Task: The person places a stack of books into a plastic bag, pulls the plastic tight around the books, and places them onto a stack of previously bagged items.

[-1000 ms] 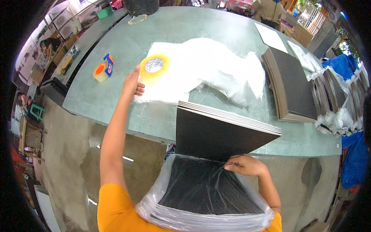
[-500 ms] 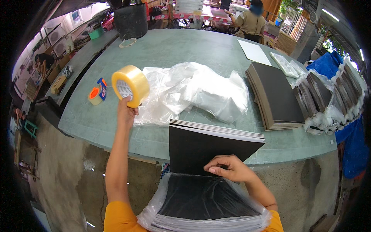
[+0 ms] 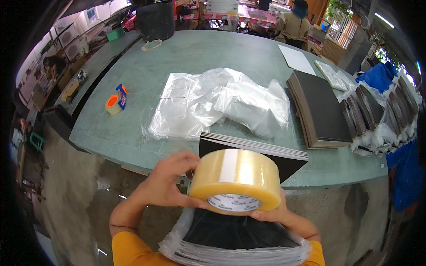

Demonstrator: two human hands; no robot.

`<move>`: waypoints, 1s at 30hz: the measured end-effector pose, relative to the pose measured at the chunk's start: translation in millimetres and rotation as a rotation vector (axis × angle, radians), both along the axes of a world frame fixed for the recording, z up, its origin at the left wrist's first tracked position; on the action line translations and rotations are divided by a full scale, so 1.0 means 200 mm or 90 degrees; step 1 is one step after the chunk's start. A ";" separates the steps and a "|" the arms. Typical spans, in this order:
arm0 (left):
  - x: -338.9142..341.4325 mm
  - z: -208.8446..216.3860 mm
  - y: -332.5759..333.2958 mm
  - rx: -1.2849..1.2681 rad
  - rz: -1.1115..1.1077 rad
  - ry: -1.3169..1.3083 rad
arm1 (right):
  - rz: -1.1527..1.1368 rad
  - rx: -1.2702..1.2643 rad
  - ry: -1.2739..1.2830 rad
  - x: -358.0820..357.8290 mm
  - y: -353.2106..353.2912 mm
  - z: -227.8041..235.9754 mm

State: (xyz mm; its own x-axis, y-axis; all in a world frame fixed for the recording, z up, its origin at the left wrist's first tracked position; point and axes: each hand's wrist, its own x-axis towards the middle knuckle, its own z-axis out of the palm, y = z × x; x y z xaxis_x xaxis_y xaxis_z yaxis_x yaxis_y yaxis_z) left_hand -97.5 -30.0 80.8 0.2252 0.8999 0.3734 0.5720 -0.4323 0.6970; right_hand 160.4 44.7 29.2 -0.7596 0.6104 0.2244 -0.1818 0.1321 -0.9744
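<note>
A large roll of clear packing tape (image 3: 262, 170) is held between my two hands in front of me. My left hand (image 3: 171, 179) closes on its left side, thumb below the roll and fingers bent at the upper edge. My right hand (image 3: 276, 213) grips the lower right rim, its thumb showing and its other fingers hidden behind the roll. Behind the tape, black boards with pale edges (image 3: 284, 165) lean upright at the table's near edge. Below my hands, a black stack wrapped in clear plastic (image 3: 239, 230) is close against my body.
Loose clear plastic bags (image 3: 222, 99) lie mid-table, with a small tape dispenser (image 3: 117, 101) to their left. At right are a stack of dark boards (image 3: 319, 106), plastic-wrapped bundles (image 3: 381, 111) and a white sheet (image 3: 296, 59). A black bin (image 3: 155, 22) stands far left; a person (image 3: 295, 26) is beyond the table.
The tape roll has come from over the table's left side to in front of my chest. My right hand has left the black boards and now holds the roll along with my left.
</note>
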 end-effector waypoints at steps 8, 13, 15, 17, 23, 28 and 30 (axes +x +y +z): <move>0.05 -0.07 0.01 -0.222 -0.194 0.055 | 0.147 0.158 -0.245 0.18 -0.01 0.00; 0.04 -0.05 0.04 -0.199 -0.200 -0.062 | 0.155 0.106 -0.148 0.15 0.05 -0.04; 0.02 -0.05 0.03 -0.176 -0.150 -0.066 | 0.101 0.046 -0.161 0.14 0.06 -0.06; 0.02 -0.06 0.02 -0.140 -0.093 -0.120 | 0.067 -0.086 -0.120 0.10 0.07 -0.03; 0.15 -0.13 -0.02 -0.066 0.130 -0.492 | -0.049 -0.134 0.063 -0.03 0.08 -0.01; 0.03 -0.18 0.08 0.006 0.275 -0.430 | -0.095 -0.001 0.085 -0.07 0.11 0.01; -0.07 -0.21 0.16 0.048 0.404 -0.516 | -0.158 0.028 0.066 -0.05 0.08 0.01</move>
State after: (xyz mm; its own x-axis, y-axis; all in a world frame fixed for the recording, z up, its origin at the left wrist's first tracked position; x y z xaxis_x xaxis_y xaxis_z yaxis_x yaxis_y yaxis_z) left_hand -112.0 1.6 39.8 -0.6273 0.7335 0.2617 0.0806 -0.2731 0.9586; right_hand 151.3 61.1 30.8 -0.5597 0.7632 0.3228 -0.2364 0.2264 -0.9449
